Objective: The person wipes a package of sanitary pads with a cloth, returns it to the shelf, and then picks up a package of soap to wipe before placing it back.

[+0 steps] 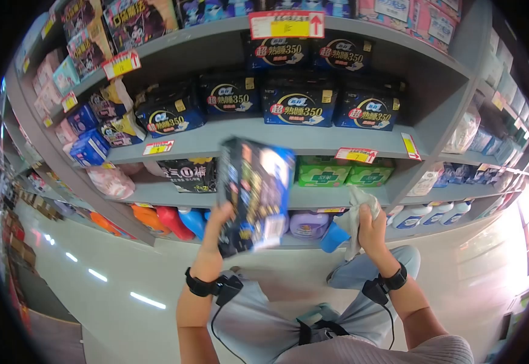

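The left hand (217,225), at the centre-left of the frame, holds a dark pack (258,197) by its lower left edge; its fingers look closed on this edge, but most of them are hidden. The pack is in the centre of the frame, upright and a little tilted, in front of the lower shelf (301,198), and its print is blurred. The right hand (371,229), at the centre-right, has its fingers clamped together on a crumpled grey cloth (355,219), which hangs beside a blue container (334,236). In my judgement, the pack could turn or slip, because it is held only at one side and low, with its weight away from the hand. The pack could also knock the shelf edge or the green packs (322,172) close behind it, and the loose cloth could catch the blue container and tip it. About containers, the purple bottle (308,225) and the red bottle (173,222) stand along the bottom of the shelving; their content I cannot see. The black packs (299,108) on the shelf above look closed, so what is inside is also not visible.
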A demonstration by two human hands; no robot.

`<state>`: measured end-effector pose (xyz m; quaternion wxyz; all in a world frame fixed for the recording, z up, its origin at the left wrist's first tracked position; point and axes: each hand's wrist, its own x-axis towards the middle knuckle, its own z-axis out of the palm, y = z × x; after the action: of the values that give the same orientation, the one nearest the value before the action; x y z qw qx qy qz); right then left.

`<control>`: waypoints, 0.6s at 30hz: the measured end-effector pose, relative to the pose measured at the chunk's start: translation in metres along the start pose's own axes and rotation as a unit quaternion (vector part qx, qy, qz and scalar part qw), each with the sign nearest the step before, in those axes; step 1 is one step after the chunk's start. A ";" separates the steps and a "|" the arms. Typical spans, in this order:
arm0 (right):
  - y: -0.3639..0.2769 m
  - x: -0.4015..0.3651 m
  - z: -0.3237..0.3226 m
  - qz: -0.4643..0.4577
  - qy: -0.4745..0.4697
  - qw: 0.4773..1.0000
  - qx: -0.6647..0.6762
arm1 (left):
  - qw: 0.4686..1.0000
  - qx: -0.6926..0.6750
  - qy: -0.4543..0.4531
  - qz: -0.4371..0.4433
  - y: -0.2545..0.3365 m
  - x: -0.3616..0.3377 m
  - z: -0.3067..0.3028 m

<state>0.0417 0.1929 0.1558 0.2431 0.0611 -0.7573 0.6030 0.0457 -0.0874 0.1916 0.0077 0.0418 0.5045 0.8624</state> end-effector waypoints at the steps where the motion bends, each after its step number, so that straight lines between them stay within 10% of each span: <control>1: 0.000 -0.001 -0.004 0.000 0.001 1.000 0.010 | 0.997 0.019 -0.010 0.073 0.012 0.006 0.014; 5: 0.006 -0.004 -0.019 0.025 -0.012 0.999 0.045 | 0.983 -0.177 -0.018 0.054 0.047 0.071 0.018; 18: 0.022 -0.017 -0.068 0.049 -0.048 0.993 0.097 | 0.980 -0.032 0.194 0.018 0.052 0.188 0.023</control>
<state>0.0679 0.2596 0.1396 0.1699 0.0764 -0.7079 0.6813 -0.1385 -0.0826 0.2602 -0.1042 -0.1171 0.4674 0.8700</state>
